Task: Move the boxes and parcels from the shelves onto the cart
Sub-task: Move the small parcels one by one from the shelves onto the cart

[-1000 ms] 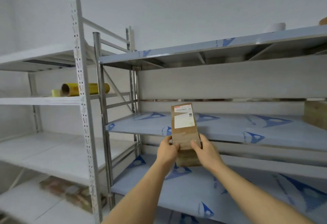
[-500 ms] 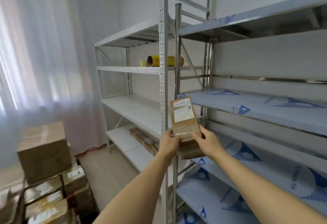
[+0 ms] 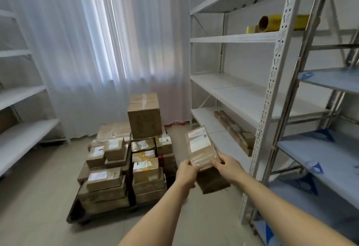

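Many boxes (image 3: 120, 170) crowd the cart (image 3: 77, 214) beside white shelves (image 3: 242, 94).

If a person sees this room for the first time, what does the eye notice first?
First, the brown parcel with a white label, held up at centre by the left hand and the right hand. Next, the cart on the floor to the left, piled with boxes, the tallest box at the back.

We see a brown cardboard parcel (image 3: 202, 152) bearing a white label edged with red; the stacked cardboard boxes (image 3: 124, 170) are tan with white labels; the flat cart deck (image 3: 77, 213) is black; the metal shelving unit (image 3: 242, 90) is white; a yellow roll (image 3: 281, 23) lies there; sheer curtains (image 3: 108, 41) are white.
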